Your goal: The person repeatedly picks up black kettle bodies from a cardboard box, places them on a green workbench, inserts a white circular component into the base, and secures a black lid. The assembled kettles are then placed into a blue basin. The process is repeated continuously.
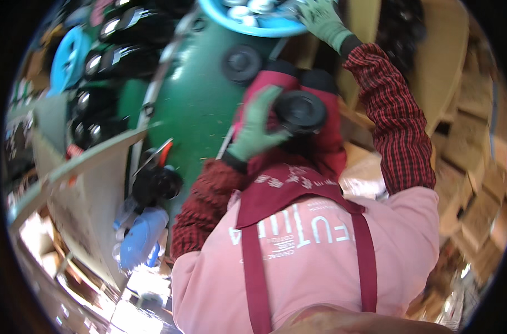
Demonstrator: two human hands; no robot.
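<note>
My left hand, in a pale green glove, grips the edge of a black round part with a raised centre. Thumb and fingers lie to either side of its rim, above my lap. My right hand, gloved the same way, reaches over the rim of a light blue basin at the top of the view. Its fingers look stretched out and touch or hover by the small white and silvery round pieces inside. A similar black round part lies on the green surface.
Shiny black rounded objects stand in rows at the far left, near a light blue ring-shaped item. A pale panel and a blue plastic container are on my left. Cardboard boxes pile up on the right.
</note>
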